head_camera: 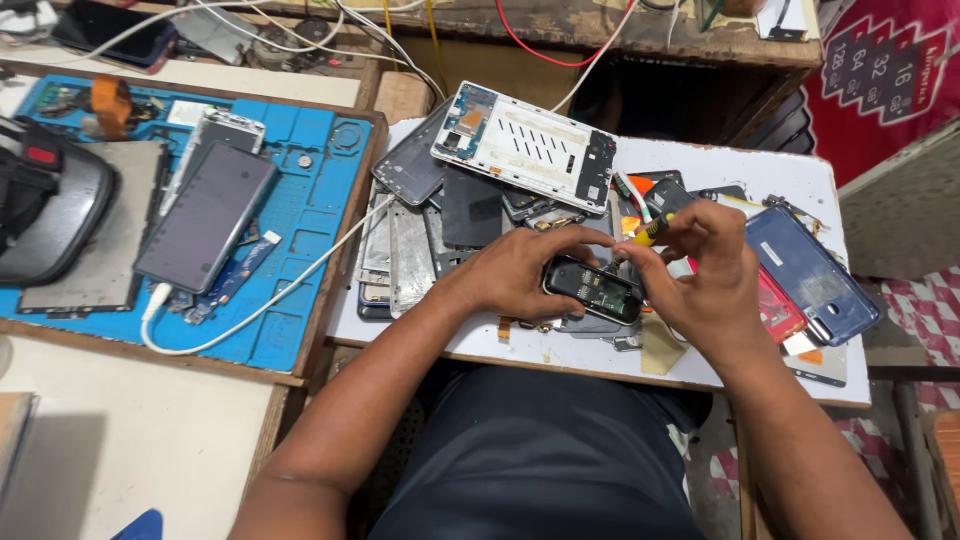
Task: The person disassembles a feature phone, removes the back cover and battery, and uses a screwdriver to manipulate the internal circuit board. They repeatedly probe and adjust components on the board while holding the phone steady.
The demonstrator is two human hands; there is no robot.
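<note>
The fingers of the left hand [515, 270] are curled around the left end of a small black keypad phone [592, 290], with the thumb on its upper edge, so this hand grips it firmly. The fingers of the right hand [705, 275] are pressed together in a pinch on a screwdriver with a yellow handle [648, 232]; its tip goes down to the top right part of the phone. The phone is held just above the white board [700, 375], near the front edge of it and close to the person's body.

On the white board lies a heap of phone parts: a white tablet frame [530, 145] on top at the back, dark back covers and metal frames [410, 245] to the left, a blue phone cover [810, 275] and a red one [775, 305] to the right. The heap takes almost the whole board; only thin strips along the front and the right back corner are bare.

To the left stands a blue work mat [315, 190] in a wooden tray. In it lie a grey phone [205, 218] face down, a flat grey panel [95, 245] and a black tool [40, 205]. A white cable [300, 280] runs from the mat to the heap. The front left table [130, 440] has free room.
</note>
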